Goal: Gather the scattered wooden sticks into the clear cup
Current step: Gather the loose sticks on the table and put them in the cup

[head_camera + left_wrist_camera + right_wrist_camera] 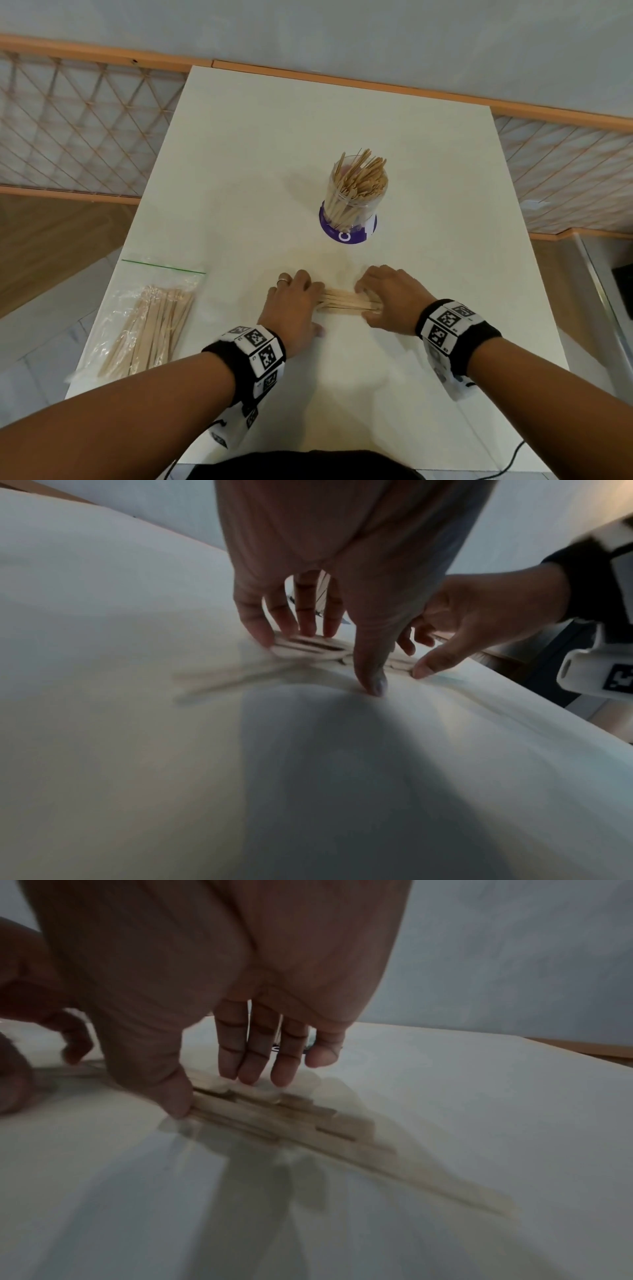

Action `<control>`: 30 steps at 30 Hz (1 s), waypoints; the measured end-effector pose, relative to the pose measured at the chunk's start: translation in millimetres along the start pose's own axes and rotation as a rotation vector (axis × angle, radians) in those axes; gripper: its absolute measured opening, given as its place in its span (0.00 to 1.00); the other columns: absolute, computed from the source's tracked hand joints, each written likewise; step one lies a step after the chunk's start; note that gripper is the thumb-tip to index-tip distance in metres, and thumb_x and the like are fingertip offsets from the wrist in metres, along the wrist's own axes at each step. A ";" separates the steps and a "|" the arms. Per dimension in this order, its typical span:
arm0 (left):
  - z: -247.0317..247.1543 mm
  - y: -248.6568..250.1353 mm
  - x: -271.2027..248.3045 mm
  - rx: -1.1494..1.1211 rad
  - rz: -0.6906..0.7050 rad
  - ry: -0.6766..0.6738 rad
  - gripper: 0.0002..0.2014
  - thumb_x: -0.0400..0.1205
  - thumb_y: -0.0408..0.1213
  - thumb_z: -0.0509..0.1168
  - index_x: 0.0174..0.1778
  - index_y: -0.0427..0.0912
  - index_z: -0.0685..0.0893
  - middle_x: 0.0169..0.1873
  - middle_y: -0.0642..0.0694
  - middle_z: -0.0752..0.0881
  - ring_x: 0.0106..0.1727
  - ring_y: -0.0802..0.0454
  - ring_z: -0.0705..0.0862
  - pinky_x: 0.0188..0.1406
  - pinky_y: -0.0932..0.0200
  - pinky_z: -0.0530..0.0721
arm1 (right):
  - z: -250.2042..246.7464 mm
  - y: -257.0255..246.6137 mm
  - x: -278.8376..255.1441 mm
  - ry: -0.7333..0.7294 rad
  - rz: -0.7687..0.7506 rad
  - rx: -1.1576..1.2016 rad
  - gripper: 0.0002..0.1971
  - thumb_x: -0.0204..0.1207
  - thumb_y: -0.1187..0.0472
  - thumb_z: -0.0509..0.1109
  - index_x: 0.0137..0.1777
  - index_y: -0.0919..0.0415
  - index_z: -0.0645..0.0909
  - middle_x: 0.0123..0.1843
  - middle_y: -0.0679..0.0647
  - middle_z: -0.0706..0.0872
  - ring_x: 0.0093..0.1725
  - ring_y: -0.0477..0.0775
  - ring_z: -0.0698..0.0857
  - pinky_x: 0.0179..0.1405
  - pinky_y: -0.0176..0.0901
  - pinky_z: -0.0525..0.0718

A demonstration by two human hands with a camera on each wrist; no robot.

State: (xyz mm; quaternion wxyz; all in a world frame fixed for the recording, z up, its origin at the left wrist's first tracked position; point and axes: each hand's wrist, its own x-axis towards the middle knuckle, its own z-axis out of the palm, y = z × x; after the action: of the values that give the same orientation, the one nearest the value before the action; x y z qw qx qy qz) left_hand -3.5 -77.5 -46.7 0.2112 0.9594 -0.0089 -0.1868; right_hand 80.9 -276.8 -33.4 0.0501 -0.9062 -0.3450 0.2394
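From my remote station, I see both hands low on the white table (239,171), working one small bundle of wooden sticks (347,301) that lies flat between them, near the table's front half. My left hand (294,305) covers the bundle's left end, fingers curved down onto the sticks and thumb planted on the tabletop just in front of them; a ring shows on one finger. My right hand (390,298) takes the right end, its thumb pressed against the near edge of the sticks and its fingers reaching down at the far edge, so the bundle is pinched between them. In the right wrist view the sticks' ends fan out unevenly past the thumb, blurred. Beyond the hands, toward the middle of the table, stands the clear cup (352,202), upright on a purple base and already crowded with sticks that poke above its rim. At the table's left edge, well apart from the hands, lies a clear zip bag (150,318) holding more sticks. Both wrists carry black bands with square printed markers.
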 end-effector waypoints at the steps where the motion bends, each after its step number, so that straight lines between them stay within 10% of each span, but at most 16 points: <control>1: 0.5 1.5 1.5 0.042 0.002 0.026 0.31 0.71 0.52 0.74 0.69 0.51 0.74 0.63 0.47 0.73 0.62 0.41 0.70 0.62 0.45 0.75 | -0.7 -1.5 1.4 -0.006 -0.013 -0.042 0.17 0.69 0.52 0.72 0.58 0.52 0.80 0.56 0.48 0.81 0.56 0.54 0.79 0.48 0.43 0.71; 14: 4.8 7.1 20.7 0.005 0.152 0.066 0.10 0.80 0.44 0.63 0.56 0.52 0.83 0.52 0.52 0.83 0.57 0.45 0.76 0.57 0.52 0.67 | 0.4 -18.7 8.1 -0.132 0.057 0.002 0.11 0.71 0.58 0.70 0.51 0.60 0.76 0.51 0.55 0.81 0.43 0.57 0.77 0.42 0.48 0.80; 30: 7.4 10.0 26.3 0.090 0.240 -0.055 0.10 0.85 0.38 0.58 0.57 0.39 0.79 0.55 0.41 0.80 0.57 0.41 0.77 0.57 0.51 0.73 | 8.6 -25.8 9.7 -0.078 0.019 -0.005 0.09 0.74 0.61 0.67 0.52 0.63 0.79 0.50 0.57 0.79 0.42 0.55 0.73 0.40 0.43 0.69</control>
State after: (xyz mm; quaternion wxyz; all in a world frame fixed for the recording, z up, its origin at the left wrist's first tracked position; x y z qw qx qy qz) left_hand 18.8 -92.1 -58.2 0.1885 0.9544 -0.1381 -0.1860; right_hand 67.6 -251.6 -38.2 0.0319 -0.8995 -0.3387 0.2743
